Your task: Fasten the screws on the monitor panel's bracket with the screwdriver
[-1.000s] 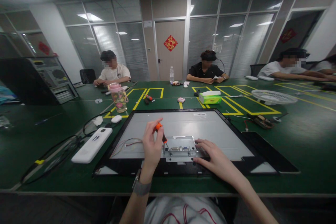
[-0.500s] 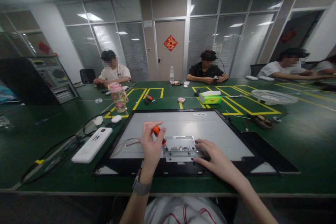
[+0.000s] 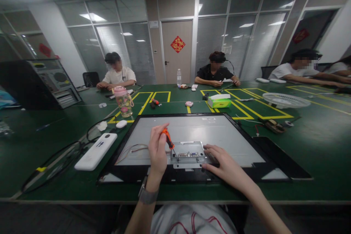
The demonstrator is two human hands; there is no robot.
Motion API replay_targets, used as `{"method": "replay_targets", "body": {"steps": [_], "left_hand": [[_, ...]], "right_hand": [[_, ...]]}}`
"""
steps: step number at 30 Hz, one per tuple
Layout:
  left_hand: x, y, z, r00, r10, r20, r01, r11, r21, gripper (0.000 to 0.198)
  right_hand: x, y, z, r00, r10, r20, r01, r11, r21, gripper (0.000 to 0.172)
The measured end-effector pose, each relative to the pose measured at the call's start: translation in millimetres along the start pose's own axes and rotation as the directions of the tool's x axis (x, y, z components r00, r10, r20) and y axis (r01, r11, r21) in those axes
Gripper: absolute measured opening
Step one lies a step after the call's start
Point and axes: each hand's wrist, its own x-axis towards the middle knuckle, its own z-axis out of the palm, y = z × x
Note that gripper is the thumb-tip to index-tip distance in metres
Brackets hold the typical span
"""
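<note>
My left hand [image 3: 158, 150] grips an orange and black screwdriver [image 3: 168, 139] by the top of its handle. The tool leans, its tip down at the left end of a metal bracket [image 3: 189, 147] that carries a row of connector ports [image 3: 188, 155]. Beneath it lies a flat display panel [image 3: 153, 128] with a grey back and black frame. My right hand [image 3: 223, 164] rests with fingers spread at the bracket's right side, thumb by its lower edge. Thin wires [image 3: 131, 150] run over the panel left of my left hand.
Left of the panel lie a white power bank [image 3: 95, 152] and black cables [image 3: 59, 161]; a pink-lidded bottle [image 3: 123, 102] stands behind. A dark flat panel [image 3: 282, 157] lies at right. Beyond are a tissue pack [image 3: 219, 101], a fan grille [image 3: 286, 100] and seated people.
My left hand's fingers have shifted on the screwdriver's handle, and more of the handle now shows. The right hand and the panel have stayed in place.
</note>
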Motion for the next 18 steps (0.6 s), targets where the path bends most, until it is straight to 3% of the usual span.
{"method": "replay_targets", "body": {"steps": [3,5,11,14,18], "left_hand": [[-1.0,0.8,0.9,0.993,-0.112,0.018,0.113,0.991,-0.068,0.035],[-0.8,0.0,2.3,0.992,-0.128,0.006,0.128,0.989,-0.071,0.033],[1.8,-2.0,0.8,0.997,0.049,-0.057,-0.046,0.997,0.057,0.018],[2.4,-0.1,-0.5,0.999,0.034,-0.031,-0.032,0.997,0.069,0.025],[3.1,-0.8,1.8,0.996,0.044,-0.080,-0.042,0.999,0.019,0.013]], "right_hand": [[-0.4,0.0,-0.2,1.000,-0.007,-0.002,0.007,1.000,-0.002,0.035],[-0.6,0.1,0.0,1.000,-0.007,-0.006,0.007,1.000,-0.002,0.036],[0.0,-0.9,0.1,1.000,0.000,-0.006,0.000,1.000,0.005,0.034],[0.4,-1.6,-0.1,1.000,0.003,0.002,-0.003,1.000,0.002,0.035],[0.7,-1.6,-0.4,1.000,0.001,0.004,-0.001,1.000,-0.008,0.036]]}}
